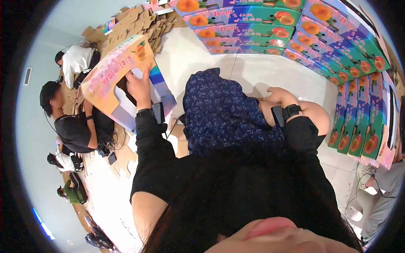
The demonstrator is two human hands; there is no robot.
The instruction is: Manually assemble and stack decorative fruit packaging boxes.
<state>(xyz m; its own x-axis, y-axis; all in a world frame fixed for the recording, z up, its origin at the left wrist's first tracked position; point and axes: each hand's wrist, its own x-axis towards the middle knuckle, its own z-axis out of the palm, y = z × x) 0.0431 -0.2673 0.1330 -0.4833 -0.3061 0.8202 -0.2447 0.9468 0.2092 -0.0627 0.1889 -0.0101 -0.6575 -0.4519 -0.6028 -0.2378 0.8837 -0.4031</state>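
Observation:
My left hand (138,87) grips a printed cardboard carton (114,69) at the edge of a cut-out opening. Its panel is peach and pink with a fruit picture, and blue-purple sides show below. It is held up at a tilt, left of my lap. My right hand (282,97) holds nothing and rests by my bare knee, its fingers loosely apart. Dark bands and small devices sit on both wrists. A dark blue patterned skirt (223,109) covers my lap.
Stacked fruit-printed cartons (244,31) line the far side, and more cartons (358,114) stand at right. Flattened brown cardboard (135,29) is piled at far left. Several people sit along the left, one in black (76,126) nearest. Another person (384,189) is at right.

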